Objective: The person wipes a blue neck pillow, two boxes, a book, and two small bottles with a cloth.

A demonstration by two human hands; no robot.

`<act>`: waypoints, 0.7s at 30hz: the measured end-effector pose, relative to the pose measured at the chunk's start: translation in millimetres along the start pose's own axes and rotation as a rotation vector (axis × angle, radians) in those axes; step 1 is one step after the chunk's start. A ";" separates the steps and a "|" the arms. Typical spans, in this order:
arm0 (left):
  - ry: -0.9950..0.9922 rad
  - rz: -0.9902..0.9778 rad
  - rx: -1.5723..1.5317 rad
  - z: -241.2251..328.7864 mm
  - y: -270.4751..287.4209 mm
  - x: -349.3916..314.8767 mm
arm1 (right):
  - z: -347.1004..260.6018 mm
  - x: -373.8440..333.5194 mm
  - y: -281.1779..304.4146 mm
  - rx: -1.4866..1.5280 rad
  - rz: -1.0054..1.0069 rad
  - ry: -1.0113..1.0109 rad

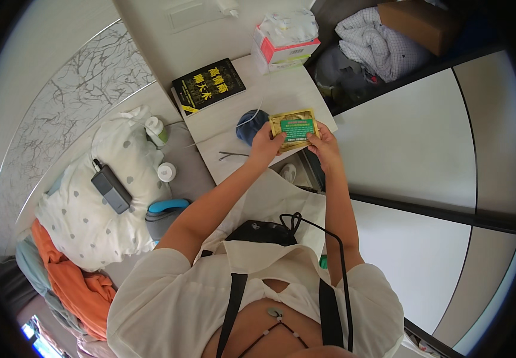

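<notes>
Head view
Left hand (266, 145): my fingers are curled around the left edge of the packet (294, 128), thumb on top, pinching it.
Right hand (323, 145): closed on the packet's right lower corner, fingertips pressed to its face and edge.
Packet: flat, rectangular, gold-yellow border with a green panel in the middle; I hold it level between both hands, face up toward me, above the near edge of the tabletop (282, 95).
Under the packet: a dark blue round thing (249, 125) on the tabletop, just beside my left hand, with a white cable (252, 116) running across it.
Book (208, 85): black cover with yellow print, lying flat at the tabletop's far left corner, well apart from my hands.
Tissue pack (286, 39): white and pink, at the far end of the tabletop.
Glasses (232, 156): thin frame on the tabletop's near left edge, near my left wrist.
Pillow (100, 221): white with grey dots, on the bed to my left, a dark power bank (111, 189) lying on it.
</notes>
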State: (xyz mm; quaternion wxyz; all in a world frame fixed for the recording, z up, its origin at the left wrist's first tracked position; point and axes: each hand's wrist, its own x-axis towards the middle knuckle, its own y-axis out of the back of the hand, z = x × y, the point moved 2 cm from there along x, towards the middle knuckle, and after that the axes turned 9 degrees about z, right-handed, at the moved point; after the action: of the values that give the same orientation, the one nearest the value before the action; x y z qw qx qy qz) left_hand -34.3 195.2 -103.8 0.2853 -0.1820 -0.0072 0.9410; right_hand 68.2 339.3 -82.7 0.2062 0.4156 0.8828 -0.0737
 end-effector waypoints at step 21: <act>-0.224 0.052 -0.075 34.7 -46.1 82.3 | -43.1 73.1 -22.1 0.348 0.278 0.078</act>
State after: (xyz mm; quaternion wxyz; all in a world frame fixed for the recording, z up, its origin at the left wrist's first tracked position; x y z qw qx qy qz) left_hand -85.2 281.4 -93.8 0.2514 -0.0862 -0.0695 0.9615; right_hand -3.4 389.6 -75.8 0.1055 0.5650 0.7984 -0.1795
